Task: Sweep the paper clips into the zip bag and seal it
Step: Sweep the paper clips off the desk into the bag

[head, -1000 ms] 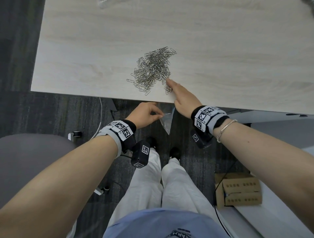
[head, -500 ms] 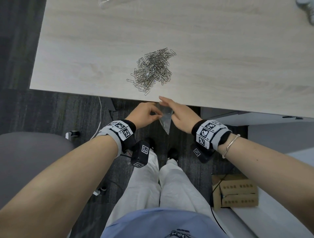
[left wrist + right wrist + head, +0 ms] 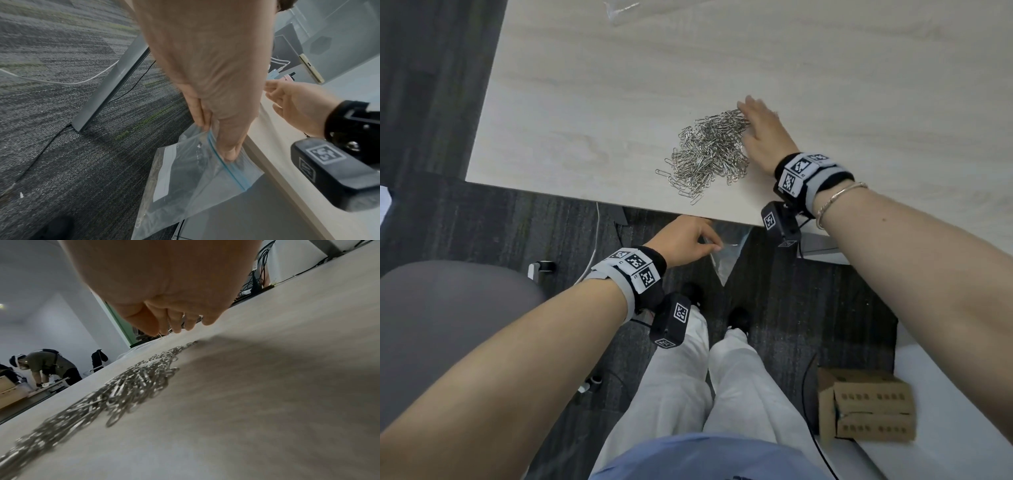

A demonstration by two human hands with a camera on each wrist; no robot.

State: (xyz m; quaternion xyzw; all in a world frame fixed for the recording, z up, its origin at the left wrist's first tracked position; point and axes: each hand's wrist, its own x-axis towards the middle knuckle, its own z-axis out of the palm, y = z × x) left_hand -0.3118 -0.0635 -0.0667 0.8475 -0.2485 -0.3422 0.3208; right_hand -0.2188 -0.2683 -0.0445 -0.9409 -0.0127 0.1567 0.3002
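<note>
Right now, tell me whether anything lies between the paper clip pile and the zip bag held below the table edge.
Nothing visible does. The paper clips lie on bare table up to its near edge, where the left hand holds the zip bag. The right hand rests beside the pile's far end.

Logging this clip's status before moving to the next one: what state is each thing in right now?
zip bag: unsealed, hanging below the table edge, pinched at its blue zip strip.
paper clips: loose pile on the table, none seen in the bag.
left hand: pinches the bag's top.
right hand: fingers extended, at the pile's far right side.
cardboard box: on the floor, closed.
</note>
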